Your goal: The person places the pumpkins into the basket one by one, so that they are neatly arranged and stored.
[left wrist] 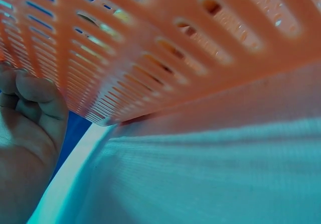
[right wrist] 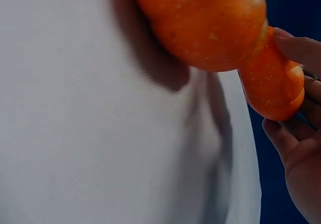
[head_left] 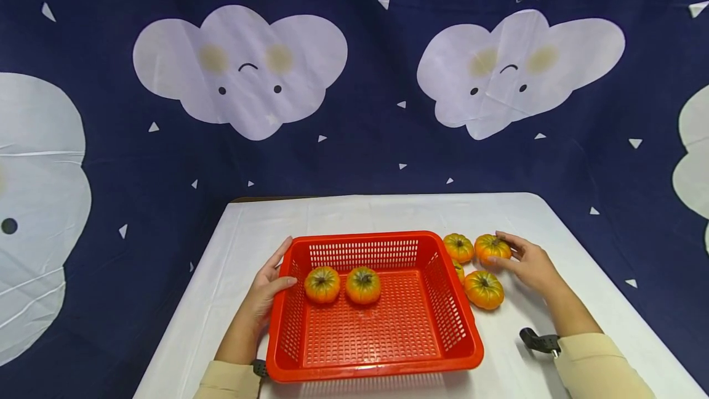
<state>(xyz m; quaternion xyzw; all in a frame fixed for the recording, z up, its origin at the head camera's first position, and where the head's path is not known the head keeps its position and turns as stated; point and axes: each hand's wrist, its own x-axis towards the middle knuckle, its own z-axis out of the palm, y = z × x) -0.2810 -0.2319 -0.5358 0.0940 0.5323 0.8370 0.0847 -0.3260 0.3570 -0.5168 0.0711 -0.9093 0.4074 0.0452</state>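
Observation:
A red plastic basket [head_left: 371, 372] with slotted walls stands on the table, two small orange pumpkins [head_left: 322, 285] inside at its back left. My left hand [head_left: 264, 294] grips the basket's left rim, thumb over the edge; in the left wrist view its curled fingers [left wrist: 40, 91] lie against the slotted wall. On the right, my right hand [head_left: 533, 266] holds another pumpkin [head_left: 491, 247] between thumb and fingers, also seen in the right wrist view. Beside it sit a pumpkin [head_left: 458, 248] to the left and one [head_left: 484, 290] in front; another [head_left: 458, 270] is mostly hidden by the basket's rim.
A white cloth covers the table [head_left: 332, 217]. Behind it hangs a dark blue curtain [head_left: 376, 165] with cloud prints. A black strap piece [head_left: 537, 341] sticks out at the right sleeve.

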